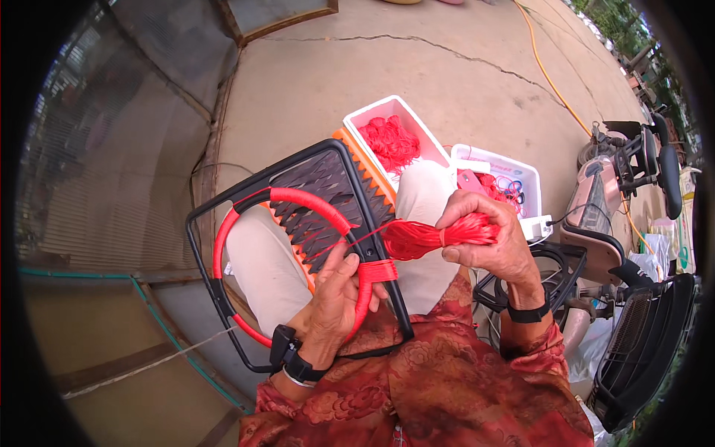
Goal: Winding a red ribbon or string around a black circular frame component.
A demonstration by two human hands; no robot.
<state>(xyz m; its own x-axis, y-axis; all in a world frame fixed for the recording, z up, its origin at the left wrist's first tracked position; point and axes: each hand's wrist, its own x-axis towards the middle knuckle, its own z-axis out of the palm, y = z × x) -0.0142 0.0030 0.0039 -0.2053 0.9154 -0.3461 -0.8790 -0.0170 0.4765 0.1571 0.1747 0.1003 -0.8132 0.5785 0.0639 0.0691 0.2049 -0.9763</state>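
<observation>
A black rectangular metal frame rests across my lap, with a ring inside it. Red cord is wound tightly round much of the ring, while some stretches show black. My left hand is closed round the ring's right side, beside a block of red cord wrapping that binds ring and frame bar together. In my right hand is a tied bundle of red cord, gripped between thumb and fingers just right of the frame. A strand runs from the bundle toward the ring near my left fingers.
Past my knees stands a white box holding tangled red cord, against an orange crate. A white tub with small items sits beside it. Vehicle parts crowd the right; a framed panel stands left. A yellow cable crosses the floor.
</observation>
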